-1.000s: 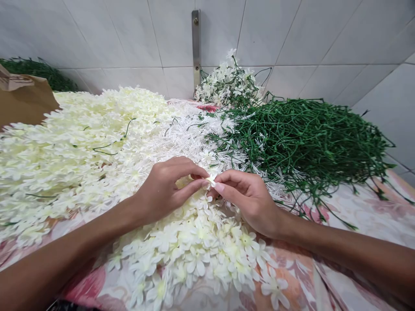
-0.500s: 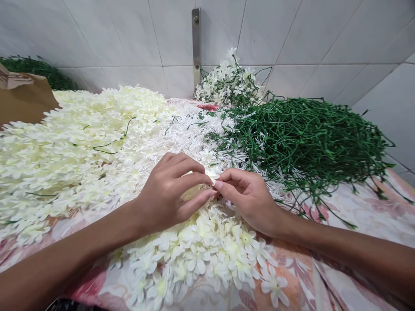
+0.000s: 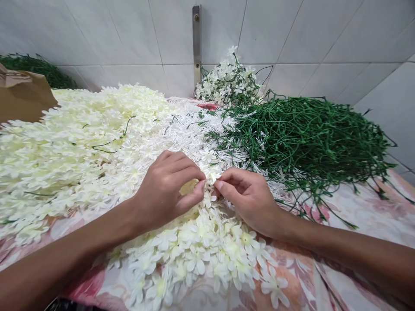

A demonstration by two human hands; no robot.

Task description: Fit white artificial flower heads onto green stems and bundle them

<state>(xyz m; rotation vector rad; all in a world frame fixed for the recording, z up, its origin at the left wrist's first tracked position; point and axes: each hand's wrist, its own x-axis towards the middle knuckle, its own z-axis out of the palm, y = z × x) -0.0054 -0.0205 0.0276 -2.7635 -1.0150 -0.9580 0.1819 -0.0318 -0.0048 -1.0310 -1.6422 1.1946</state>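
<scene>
My left hand (image 3: 168, 188) and my right hand (image 3: 248, 196) meet fingertip to fingertip over a heap of loose cream-white fabric flowers (image 3: 201, 246). Both pinch a small white flower piece (image 3: 211, 177) between thumb and forefinger, the other fingers curled in. Just behind the hands lies a bed of thin white plastic flower centres (image 3: 191, 129). A tangled pile of green plastic stems (image 3: 308, 138) spreads to the right of my right hand.
A big mound of cream petals (image 3: 65, 142) fills the left side. A bunch of finished white flowers on green stems (image 3: 228, 82) leans on the tiled wall. A brown cardboard box (image 3: 22, 95) stands far left. A floral cloth (image 3: 356, 216) covers the table.
My left fingers have curled tighter and shifted slightly up around the small piece. The right hand has stayed nearly in place, still pinching.
</scene>
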